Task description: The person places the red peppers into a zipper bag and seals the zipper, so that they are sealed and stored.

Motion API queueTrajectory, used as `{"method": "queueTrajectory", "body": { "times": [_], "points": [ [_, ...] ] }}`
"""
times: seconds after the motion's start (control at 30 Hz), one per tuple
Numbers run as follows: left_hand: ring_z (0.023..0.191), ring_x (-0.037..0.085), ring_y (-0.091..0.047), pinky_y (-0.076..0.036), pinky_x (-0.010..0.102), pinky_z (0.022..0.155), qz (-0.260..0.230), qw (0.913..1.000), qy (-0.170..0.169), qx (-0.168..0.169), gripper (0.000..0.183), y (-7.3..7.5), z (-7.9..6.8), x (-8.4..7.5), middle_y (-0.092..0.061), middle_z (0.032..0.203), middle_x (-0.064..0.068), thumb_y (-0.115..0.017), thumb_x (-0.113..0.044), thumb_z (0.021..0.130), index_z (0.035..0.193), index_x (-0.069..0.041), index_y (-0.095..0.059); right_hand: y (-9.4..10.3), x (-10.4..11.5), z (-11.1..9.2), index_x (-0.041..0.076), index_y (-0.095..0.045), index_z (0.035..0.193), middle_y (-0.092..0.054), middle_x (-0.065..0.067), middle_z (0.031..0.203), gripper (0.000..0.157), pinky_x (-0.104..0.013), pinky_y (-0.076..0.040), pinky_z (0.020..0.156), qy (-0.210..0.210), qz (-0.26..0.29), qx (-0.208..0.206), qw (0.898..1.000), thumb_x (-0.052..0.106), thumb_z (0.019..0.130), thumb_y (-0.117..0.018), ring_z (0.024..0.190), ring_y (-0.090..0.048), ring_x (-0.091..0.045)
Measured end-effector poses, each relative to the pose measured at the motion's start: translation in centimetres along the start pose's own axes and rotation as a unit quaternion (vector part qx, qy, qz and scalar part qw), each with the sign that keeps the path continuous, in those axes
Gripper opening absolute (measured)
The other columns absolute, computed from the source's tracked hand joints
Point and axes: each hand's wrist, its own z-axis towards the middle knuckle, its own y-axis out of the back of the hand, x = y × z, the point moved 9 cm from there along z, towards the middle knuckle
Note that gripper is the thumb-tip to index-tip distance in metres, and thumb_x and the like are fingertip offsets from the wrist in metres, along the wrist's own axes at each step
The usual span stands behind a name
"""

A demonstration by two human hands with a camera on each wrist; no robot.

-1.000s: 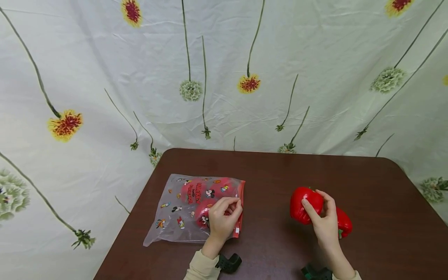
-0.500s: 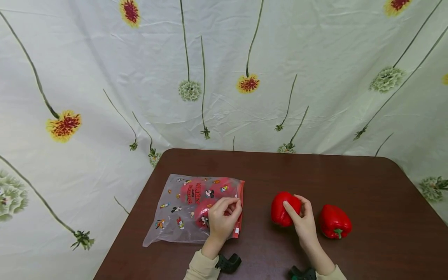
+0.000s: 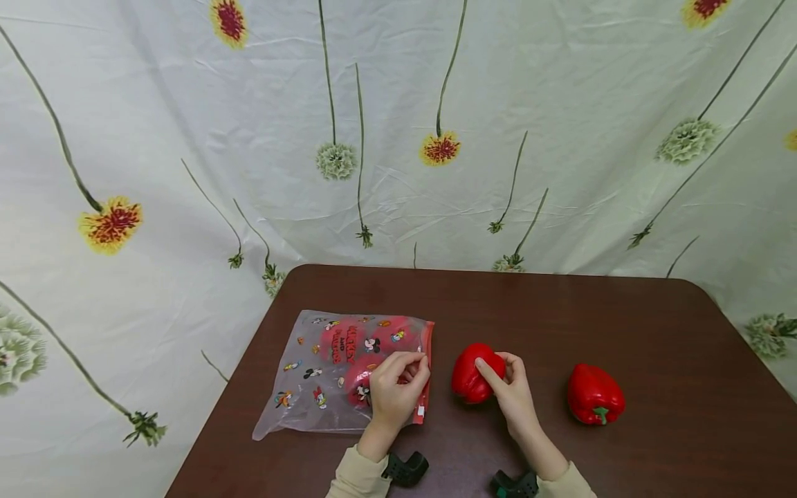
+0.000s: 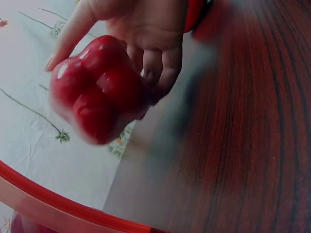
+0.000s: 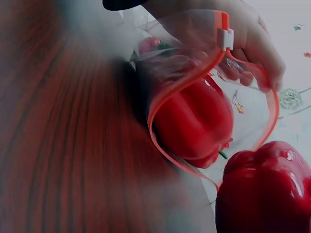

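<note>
On the left lies a clear zip bag [image 3: 292, 408] with cartoon prints and an orange-red zip edge, several red peppers [image 3: 360, 379] inside. My left hand [image 3: 396, 389] pinches the upper edge of its mouth. The right wrist view shows that mouth gaping, with a white slider [image 5: 225, 39] on the zip and a bell pepper [image 5: 197, 121] just within. My right hand [image 3: 515, 395] grips another red bell pepper [image 3: 470, 375] close in front of the opening. Its lobed bottom faces the bag in the left wrist view, the thumb on one side and fingers on the other.
Another red bell pepper [image 3: 594, 394] rests on the dark brown table [image 3: 679, 346], right of my right hand, its green stem toward me. A white cloth [image 3: 398, 104] with printed flowers hangs behind the table. Each wrist wears a black camera mount [image 3: 406, 469].
My right hand has carried the bell pepper leftward from beside the other loose pepper to the bag's mouth. My left hand has kept its place on the bag edge.
</note>
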Motion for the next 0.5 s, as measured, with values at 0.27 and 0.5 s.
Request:
{"method": "queueTrajectory", "body": {
  "times": [0.27, 0.5],
  "points": [
    [0.053, 0.009, -0.055, -0.049, 0.017, 0.050, 0.004, 1.0000, 0.000, 0.001, 0.003, 0.0, 0.1, -0.1, -0.065, 0.073, 0.005, -0.070, -0.004, 0.077, 0.081, -0.003, -0.070, -1.9, -0.6, -0.1, 0.001, -0.038, 0.121, -0.053, -0.015, 0.115, 0.048, -0.021, -0.049, 0.074, -0.034, -0.012, 0.028, 0.999, 0.021, 0.088, -0.066, 0.091, -0.056, -0.015],
    [0.054, 0.007, -0.054, -0.049, 0.016, 0.051, 0.005, 1.0000, -0.001, 0.005, 0.003, 0.0, 0.1, -0.1, -0.064, 0.073, 0.004, -0.069, -0.005, 0.079, 0.081, -0.004, -0.070, -2.7, -0.8, 0.0, 0.001, -0.038, 0.121, -0.054, -0.016, 0.115, 0.050, -0.021, -0.048, 0.075, -0.031, -0.021, 0.030, 0.999, 0.024, 0.087, -0.067, 0.094, -0.057, -0.019]
  ]
}}
